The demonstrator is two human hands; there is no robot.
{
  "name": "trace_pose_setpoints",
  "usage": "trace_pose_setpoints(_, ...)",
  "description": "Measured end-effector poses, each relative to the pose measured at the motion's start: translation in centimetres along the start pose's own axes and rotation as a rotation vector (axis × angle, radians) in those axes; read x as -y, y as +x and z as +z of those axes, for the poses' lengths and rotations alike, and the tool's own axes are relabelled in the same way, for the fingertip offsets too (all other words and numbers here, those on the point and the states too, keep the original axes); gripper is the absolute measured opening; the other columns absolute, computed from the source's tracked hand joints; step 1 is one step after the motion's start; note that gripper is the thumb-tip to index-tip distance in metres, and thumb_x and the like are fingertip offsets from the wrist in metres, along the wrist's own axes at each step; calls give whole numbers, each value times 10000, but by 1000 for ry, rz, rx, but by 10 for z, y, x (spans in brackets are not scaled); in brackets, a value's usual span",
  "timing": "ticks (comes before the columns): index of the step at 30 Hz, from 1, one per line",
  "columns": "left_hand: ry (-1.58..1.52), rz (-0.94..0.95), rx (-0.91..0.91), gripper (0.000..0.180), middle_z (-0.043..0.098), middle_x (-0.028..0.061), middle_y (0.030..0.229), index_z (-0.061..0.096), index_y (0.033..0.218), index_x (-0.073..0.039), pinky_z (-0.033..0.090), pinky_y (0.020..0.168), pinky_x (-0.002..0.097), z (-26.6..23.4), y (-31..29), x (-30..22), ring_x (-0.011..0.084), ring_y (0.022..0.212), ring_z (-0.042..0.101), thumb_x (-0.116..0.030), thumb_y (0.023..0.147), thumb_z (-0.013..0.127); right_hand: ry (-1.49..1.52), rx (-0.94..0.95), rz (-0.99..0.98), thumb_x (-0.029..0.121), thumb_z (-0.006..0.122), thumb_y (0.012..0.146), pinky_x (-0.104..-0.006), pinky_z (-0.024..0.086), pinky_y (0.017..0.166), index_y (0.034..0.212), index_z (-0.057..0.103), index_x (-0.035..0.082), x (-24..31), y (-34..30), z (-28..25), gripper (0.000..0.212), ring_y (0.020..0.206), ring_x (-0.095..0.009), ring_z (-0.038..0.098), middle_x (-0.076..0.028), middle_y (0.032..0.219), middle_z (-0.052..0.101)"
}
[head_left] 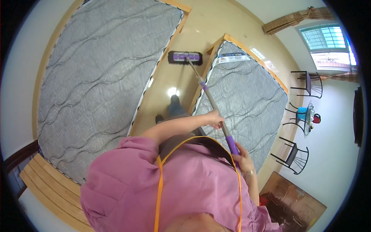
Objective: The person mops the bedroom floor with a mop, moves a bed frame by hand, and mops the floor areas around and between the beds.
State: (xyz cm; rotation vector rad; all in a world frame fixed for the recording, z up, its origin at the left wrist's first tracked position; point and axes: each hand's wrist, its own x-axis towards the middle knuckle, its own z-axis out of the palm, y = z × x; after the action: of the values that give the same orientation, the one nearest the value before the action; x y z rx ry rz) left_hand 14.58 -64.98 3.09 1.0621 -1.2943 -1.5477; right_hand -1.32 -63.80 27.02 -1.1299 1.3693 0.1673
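Observation:
I hold a flat mop with a grey pole and purple grips, slanting away from me. My left hand is closed round the middle of the pole. Lower down, near my body, my right hand is wrapped round the purple end grip. The mop head, purple and grey with a dark fringe, lies on the shiny tan floor between two beds, close to the corner of the right one. My feet are in the same gap.
A large grey mattress in a wooden frame lies to the left, another mattress to the right. Along the right wall stand black chairs and a small glass table. A wooden headboard is at the lower left, a brown door lower right.

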Motion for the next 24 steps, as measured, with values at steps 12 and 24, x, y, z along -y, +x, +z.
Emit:
trace_pose_setpoints(12,-461,-478,-753,688,526,206,1074,213,1306,37,523,615,321,-108,-45,6,226,807,612,-319,829,558,244,-236,-200,-58,578,650,-269,316,319,1284,255,-30,61,235,-45,712,377,-154,453,-129,638,542)
trace_pose_setpoints(24,-423,-1001,-1474,549,543,114,641,521,973,64,389,419,299,-70,-302,141,182,546,548,-439,758,569,-55,-423,-518,57,600,652,-265,337,308,732,589,14,242,434,-131,91,352,-133,442,-54,535,507)
